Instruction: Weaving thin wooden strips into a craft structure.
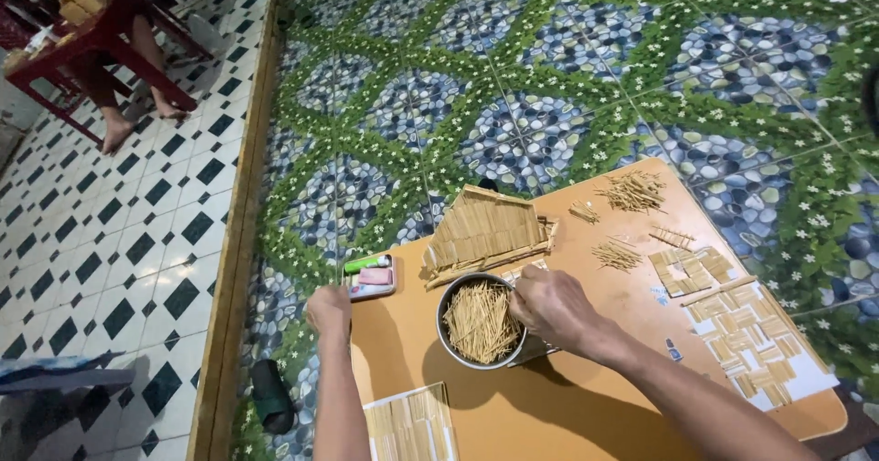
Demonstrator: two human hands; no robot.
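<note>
On the wooden table, the right hand pinches sticks from the metal bowl, best lifted few at a time; left hand closed.

The floor is tiled in blue pebble shapes laced with green vines and small white flowers. A wooden strip divides it from white tiles with dark diamonds on the left. At far upper left stands a red table (a seated person's bare legs beneath it)

left hand | right hand | both forearms bare (no sleeves, rings or watch visible)
</note>
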